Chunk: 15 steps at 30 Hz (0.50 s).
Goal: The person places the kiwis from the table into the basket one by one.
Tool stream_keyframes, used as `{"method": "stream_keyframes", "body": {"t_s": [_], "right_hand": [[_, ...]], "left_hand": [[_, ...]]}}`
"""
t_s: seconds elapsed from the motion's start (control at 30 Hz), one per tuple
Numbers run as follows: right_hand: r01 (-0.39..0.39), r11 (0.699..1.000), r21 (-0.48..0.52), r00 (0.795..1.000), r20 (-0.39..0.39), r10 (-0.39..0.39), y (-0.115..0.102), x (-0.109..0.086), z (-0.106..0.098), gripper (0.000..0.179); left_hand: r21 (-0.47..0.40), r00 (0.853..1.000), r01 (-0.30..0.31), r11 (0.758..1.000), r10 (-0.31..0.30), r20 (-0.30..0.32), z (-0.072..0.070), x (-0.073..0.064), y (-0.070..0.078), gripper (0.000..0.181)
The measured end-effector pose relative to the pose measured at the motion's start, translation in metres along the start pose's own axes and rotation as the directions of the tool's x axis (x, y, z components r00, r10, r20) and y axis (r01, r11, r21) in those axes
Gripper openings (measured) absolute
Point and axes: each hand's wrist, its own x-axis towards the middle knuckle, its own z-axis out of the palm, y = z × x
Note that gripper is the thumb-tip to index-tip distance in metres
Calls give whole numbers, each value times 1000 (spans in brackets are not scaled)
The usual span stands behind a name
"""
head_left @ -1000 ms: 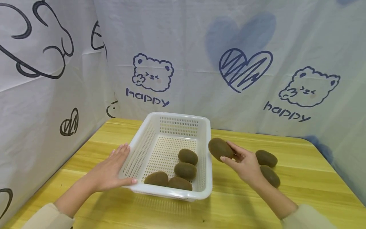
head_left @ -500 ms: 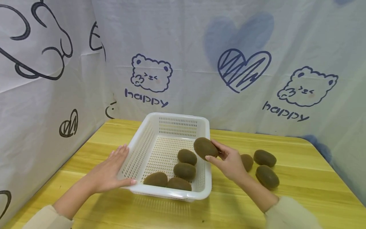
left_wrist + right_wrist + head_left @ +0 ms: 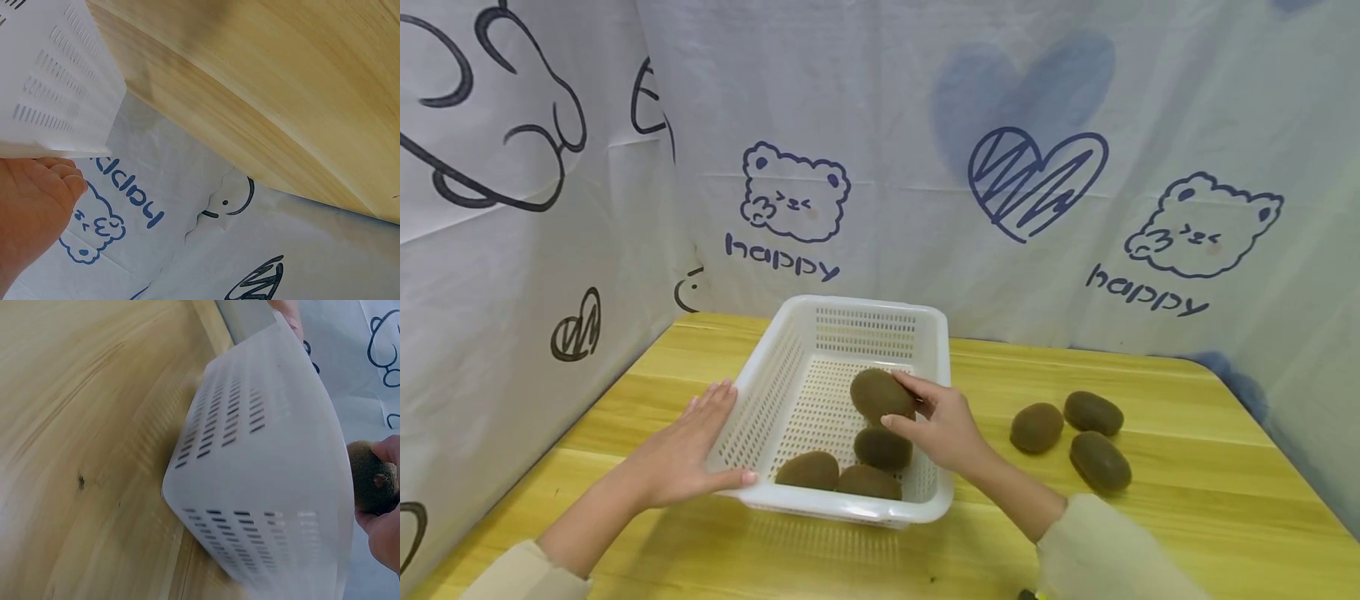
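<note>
A brown kiwi (image 3: 882, 395) is pinched between the thumb and fingers of my right hand (image 3: 946, 427), over the inside of a white perforated plastic basket (image 3: 850, 505). In the right wrist view, the held kiwi (image 3: 370, 478) shows just above the basket's rim. Several kiwis lie in the basket, among them one kiwi (image 3: 807, 471) at its near left and another (image 3: 883, 450) under the right hand; the held kiwi hides one behind it. My left hand (image 3: 685, 450) rests on the left rim with its fingers extended, thumb on the near corner.
Three more kiwis, one of them nearest the basket (image 3: 1037, 427), lie on the yellow wood-grain table (image 3: 1210, 483) to the right. A white cloth (image 3: 910, 250) with drawings hangs behind the table and along its left side. A small dark object (image 3: 1027, 595) shows at the bottom edge.
My right hand has carried the kiwi leftward from beside the basket to over its inside. A third kiwi on the table has come into sight. The left hand stays put.
</note>
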Motion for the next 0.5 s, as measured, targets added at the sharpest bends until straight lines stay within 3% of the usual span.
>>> {"method": "stream_keyframes", "body": {"t_s": [0.17,0.5], "right_hand": [[39,996,-84,999,24,-37,-2,4,15,53],[93,963,-252,988,146,-57,2,16,36,51]], "left_hand": [[-9,1000,2,1000,-2,0,1,0,0,107],[-22,1000,10,1000,-10,-1,2,0,-1,108]]}}
